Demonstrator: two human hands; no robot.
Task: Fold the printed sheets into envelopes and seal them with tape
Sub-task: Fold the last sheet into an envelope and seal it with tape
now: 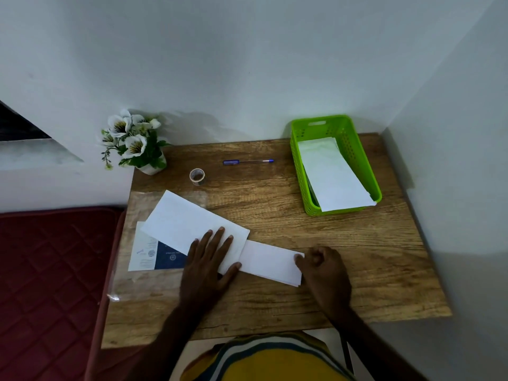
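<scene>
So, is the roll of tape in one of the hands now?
No, the roll of tape stands alone on the table near the flower pot, while both hands rest on the white paper.

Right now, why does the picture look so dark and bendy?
Head view: dim room light, soft shadow behind the flowers on the wall; the wide lens bends the table edges; the right hand looks slightly blurred, and the printed sheet text is unreadable.

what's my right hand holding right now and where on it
The right hand grips the folded sheet at its right end; the left hand only presses flat.
</scene>
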